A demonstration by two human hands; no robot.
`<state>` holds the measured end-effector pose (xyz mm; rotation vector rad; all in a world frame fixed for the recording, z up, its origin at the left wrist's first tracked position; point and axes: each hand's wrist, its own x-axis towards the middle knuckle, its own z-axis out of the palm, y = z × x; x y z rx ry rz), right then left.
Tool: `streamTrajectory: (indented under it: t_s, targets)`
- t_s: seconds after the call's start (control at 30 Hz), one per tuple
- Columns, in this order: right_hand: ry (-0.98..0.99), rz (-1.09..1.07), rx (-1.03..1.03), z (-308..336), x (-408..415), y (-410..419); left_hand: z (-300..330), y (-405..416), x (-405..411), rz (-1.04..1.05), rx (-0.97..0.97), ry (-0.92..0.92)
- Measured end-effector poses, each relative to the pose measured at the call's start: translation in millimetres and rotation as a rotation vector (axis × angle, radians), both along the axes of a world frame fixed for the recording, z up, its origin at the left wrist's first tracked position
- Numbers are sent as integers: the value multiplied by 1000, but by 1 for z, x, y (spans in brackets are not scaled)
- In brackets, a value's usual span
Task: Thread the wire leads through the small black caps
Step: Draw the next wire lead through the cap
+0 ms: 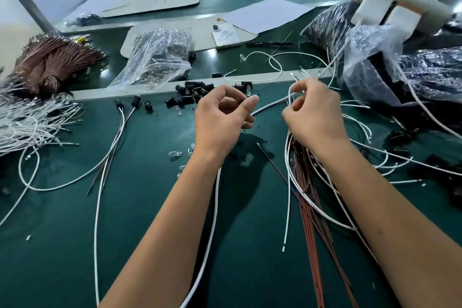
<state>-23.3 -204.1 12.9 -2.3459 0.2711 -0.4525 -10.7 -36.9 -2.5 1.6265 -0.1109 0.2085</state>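
Nearest the camera, at lower right of the frame, a bundle of brown and white wires [312, 195] trails down across the green mat [62, 245]. At centre right, the right hand [313, 117] has its fingers curled round this bundle, the bare wire ends [303, 75] fanning out above the fingertips. At centre, the left hand [221, 117] is curled, and a white wire [270, 105] runs into it; whether it also holds a cap cannot be told. Just beyond the left hand, toward the middle of the frame, lies a loose heap of black caps [192, 94]. In my judgement, good practice is to single out one lead, keep its tip straight, and hold the cap steady near the opening.
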Motion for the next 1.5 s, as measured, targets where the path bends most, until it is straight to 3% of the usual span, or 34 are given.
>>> streamTrajectory:
  t_s: [0.1, 0.23, 0.43, 0.53, 0.63, 0.73, 0.83, 0.9, 1.0, 1.1, 1.2, 1.5]
  targets:
    - [10, 137, -234, 7, -3, -2, 3, 0, -2, -7, -35, -24]
    - [403, 457, -507, 24, -16, 11, 3, 2, -1, 38, -41, -12]
    - [459, 558, -717, 28, -26, 31, 7, 3, 0, 6, -116, -11]
    - [434, 538, -518, 24, -17, 23, 7, 3, -1, -46, -143, 31]
    - [232, 383, 148, 20, -4, 5, 11, 7, -1, -97, -172, 86]
    - [-68, 273, 793, 22, 3, -9, 14, 9, -4, -210, -25, 78]
    - [-304, 303, 1211, 24, 5, -10, 15, 6, -10, -399, 24, 125]
    - [-381, 322, 1344, 23, 5, -9, 13, 2, -14, -492, 72, 158]
    - [-345, 349, 1308, 20, 7, -11, 14, -1, -15, -458, 49, 141]
    - [-119, 410, 988, 12, 5, -10, 19, 2, -12, -311, -142, 91]
    - [106, 633, 797, 2, -1, -3, 21, 3, -11, -239, -322, 68]
    - [140, 709, 775, -1, -6, 5, 14, -5, -11, -218, -312, 79]
